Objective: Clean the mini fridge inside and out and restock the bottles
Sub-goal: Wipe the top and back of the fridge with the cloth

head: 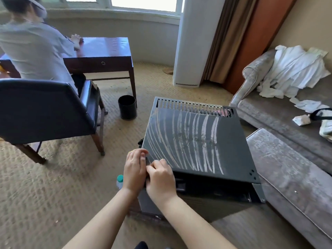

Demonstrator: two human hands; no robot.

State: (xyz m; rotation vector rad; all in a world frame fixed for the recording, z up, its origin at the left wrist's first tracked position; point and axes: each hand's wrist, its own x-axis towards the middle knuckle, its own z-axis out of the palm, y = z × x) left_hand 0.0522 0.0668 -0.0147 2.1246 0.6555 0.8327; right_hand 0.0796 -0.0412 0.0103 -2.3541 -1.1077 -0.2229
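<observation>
The dark grey mini fridge stands on the carpet beside the sofa, its dusty top marked with pale curved streaks and a vent row at the back. Both my hands meet at its near left top corner. My left hand curls its fingers over the corner's edge. Pressed close against it, my right hand has its fingers bent and pinches at the same edge. What lies under the fingers is hidden. A bottle with a green cap stands on the floor just left of my left wrist.
A grey sofa with white cloths runs along the right, close to the fridge. A black bin stands behind the fridge near a dark wooden desk. Another person sits there in a black armchair.
</observation>
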